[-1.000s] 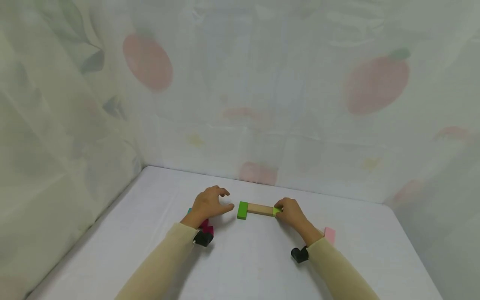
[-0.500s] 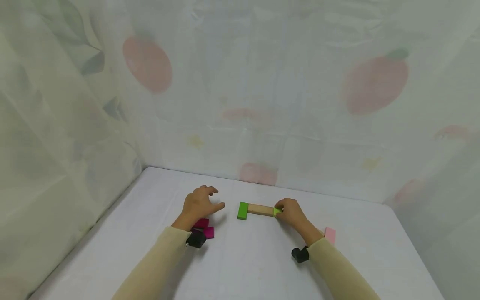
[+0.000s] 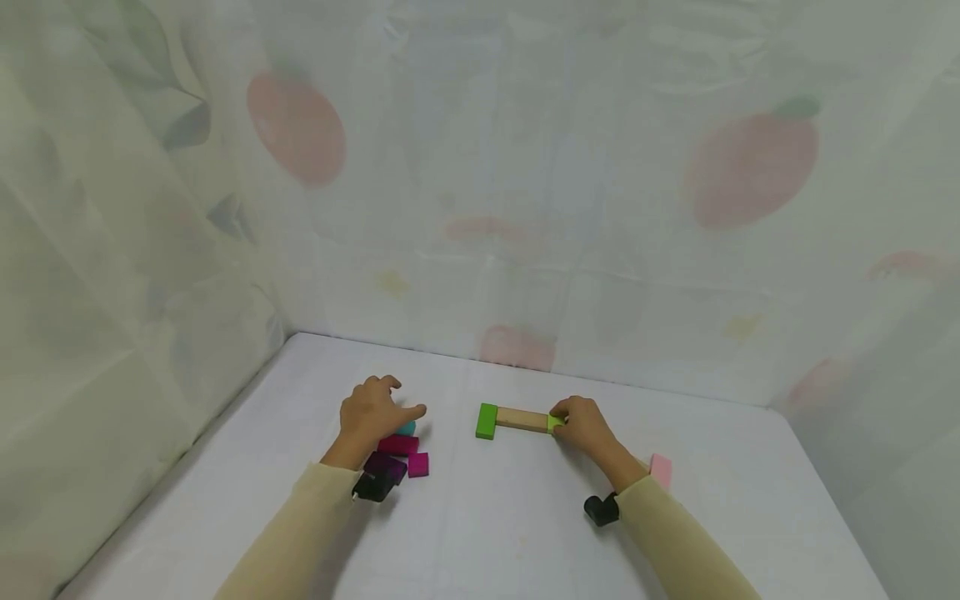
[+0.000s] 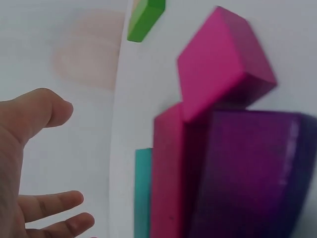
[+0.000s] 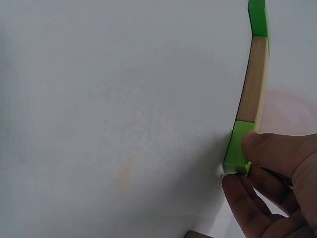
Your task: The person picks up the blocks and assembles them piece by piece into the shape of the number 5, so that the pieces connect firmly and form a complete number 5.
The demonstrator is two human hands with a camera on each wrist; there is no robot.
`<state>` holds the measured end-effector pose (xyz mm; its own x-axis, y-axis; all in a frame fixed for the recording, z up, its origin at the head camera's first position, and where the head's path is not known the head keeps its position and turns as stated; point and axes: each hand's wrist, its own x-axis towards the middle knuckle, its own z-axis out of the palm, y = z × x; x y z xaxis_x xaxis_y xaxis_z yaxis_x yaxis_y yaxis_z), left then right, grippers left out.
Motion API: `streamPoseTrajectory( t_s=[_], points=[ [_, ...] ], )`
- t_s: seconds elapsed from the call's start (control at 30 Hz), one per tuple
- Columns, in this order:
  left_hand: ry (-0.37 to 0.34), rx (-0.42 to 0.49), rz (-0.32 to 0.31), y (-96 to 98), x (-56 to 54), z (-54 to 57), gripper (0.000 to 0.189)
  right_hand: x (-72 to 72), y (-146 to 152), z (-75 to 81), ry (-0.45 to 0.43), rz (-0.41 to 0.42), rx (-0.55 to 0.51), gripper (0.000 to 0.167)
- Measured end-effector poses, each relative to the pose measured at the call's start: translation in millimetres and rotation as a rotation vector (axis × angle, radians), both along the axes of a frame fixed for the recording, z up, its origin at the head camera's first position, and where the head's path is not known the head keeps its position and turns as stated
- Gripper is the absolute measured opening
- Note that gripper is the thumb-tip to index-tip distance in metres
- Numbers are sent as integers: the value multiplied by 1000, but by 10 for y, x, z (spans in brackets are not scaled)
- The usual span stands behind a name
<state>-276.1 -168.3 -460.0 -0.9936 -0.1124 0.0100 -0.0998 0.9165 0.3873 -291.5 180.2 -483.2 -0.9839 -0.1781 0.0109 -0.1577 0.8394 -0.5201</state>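
My right hand [image 3: 585,427] pinches a light green block [image 5: 239,144] between thumb and fingers, at the right end of a row on the table. That block meets a plain wooden block [image 3: 522,419], whose other end meets a darker green block [image 3: 486,421] lying crosswise. My left hand [image 3: 369,413] holds nothing; its fingers are spread and loosely bent above a group of blocks. Below it lie a teal block [image 4: 142,193], a crimson block [image 3: 399,445], a purple block [image 4: 252,168] and a magenta cube [image 3: 418,465].
A pink block [image 3: 661,470] lies beside the right wrist, partly covered by the sleeve. Black wrist cameras overlap the table [image 3: 495,533] in the head view. A curtain with fruit prints [image 3: 525,167] hangs behind the table's back edge.
My left hand has moved left, away from the darker green block and over the coloured group, uncovering more of those blocks. The right hand stays on the light green block.
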Motion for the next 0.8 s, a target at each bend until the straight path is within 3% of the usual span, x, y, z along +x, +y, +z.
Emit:
streamPoseTrajectory(
  t_s=[0.33, 0.8],
  points=[
    [-13, -33, -1, -37, 90, -132, 74, -1, 4, -11, -13, -5, -22, 23],
    [-29, -35, 4, -42, 87, -199, 69, 11, 4, -2, 9, 10, -20, 21]
  ],
)
